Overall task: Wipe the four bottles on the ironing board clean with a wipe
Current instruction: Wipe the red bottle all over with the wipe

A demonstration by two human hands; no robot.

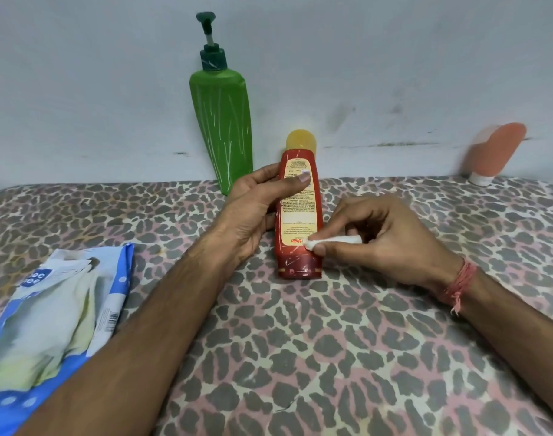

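Hands: left [256, 209] grips the red bottle [297, 215], cap pointing away; right [385, 237] pinches wipe [331, 240] against it

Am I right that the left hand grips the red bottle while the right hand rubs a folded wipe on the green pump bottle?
Not quite. The head view shows the right hand pressing the folded wipe against the red bottle itself, which the left hand grips. The green pump bottle stands untouched against the wall.

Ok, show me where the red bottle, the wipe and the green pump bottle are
red bottle [297, 212], head view, on its cream back label.
wipe [334, 241], head view, on the rolled white middle pinched in the right hand.
green pump bottle [224, 121], head view, on the middle of its green body.
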